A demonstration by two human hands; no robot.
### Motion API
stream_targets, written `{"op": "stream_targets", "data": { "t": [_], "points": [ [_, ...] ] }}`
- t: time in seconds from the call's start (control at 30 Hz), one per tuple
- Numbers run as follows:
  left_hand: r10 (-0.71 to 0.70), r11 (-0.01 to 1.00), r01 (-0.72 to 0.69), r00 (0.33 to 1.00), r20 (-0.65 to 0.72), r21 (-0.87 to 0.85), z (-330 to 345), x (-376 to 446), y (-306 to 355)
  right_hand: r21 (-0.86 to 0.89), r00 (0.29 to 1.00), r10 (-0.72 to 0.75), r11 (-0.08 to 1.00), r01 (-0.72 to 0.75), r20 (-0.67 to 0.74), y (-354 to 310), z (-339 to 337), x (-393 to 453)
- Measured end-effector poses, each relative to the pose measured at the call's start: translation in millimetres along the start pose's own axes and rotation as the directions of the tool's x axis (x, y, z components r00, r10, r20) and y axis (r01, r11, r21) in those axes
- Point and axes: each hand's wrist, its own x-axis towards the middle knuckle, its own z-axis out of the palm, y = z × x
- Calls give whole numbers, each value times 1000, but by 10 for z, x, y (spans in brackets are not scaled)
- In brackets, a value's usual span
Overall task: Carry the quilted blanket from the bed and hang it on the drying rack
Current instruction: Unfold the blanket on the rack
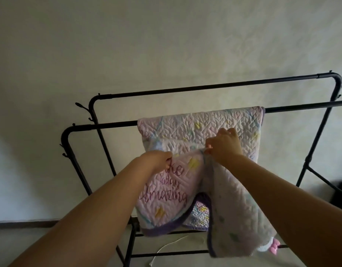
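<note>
Drying rack (116, 125): black metal tube frame standing before a pale wall (127, 45), with two top rails, one nearer and one farther; small hooks stick out at the corners.
What the rack carries: the quilted blanket (201, 124) lies over the nearer rail, right of its middle; the farther rail is bare.
Blanket: pastel pink and lilac, purple binding along the edge, yellow stars, and cursive purple lettering on the near-side flap. The front part hangs down to the rack's lower bars.
Left hand (158, 159): closed in a pinch on the top edge of the lettered flap, below the rail.
Right hand (224, 145): fingers closed on a bunched fold of the blanket just beside the left hand, slightly higher; the cloth under it drapes down along the right forearm.
Blanket and hands: both hands touch it at its middle, near each other, in front of the rail.
Floor: a white cord (170, 245) lies under the rack; a pink and white object (272, 248) shows by the blanket's lower right corner, too hidden to name.
</note>
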Motion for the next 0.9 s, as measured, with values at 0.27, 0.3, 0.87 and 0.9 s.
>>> {"op": "stream_targets", "data": {
  "t": [0.27, 0.3, 0.87, 0.9],
  "points": [
    [-21, 997, 17, 998, 57, 73, -20, 221, 198, 105, 986, -40, 994, 23, 164, 134, 79, 4],
    [-20, 997, 14, 997, 71, 81, -17, 262, 224, 103, 984, -40, 994, 22, 175, 147, 84, 12],
    [25, 990, -22, 1000, -16, 142, -85, 978, 930, 35, 972, 147, 987, -156, 185, 893, 328, 206],
    [31, 989, -27, 999, -26, 147, -92, 1035, 1021, 35, 971, 157, 986, -165, 180, 975, 343, 222]
  ]
}}
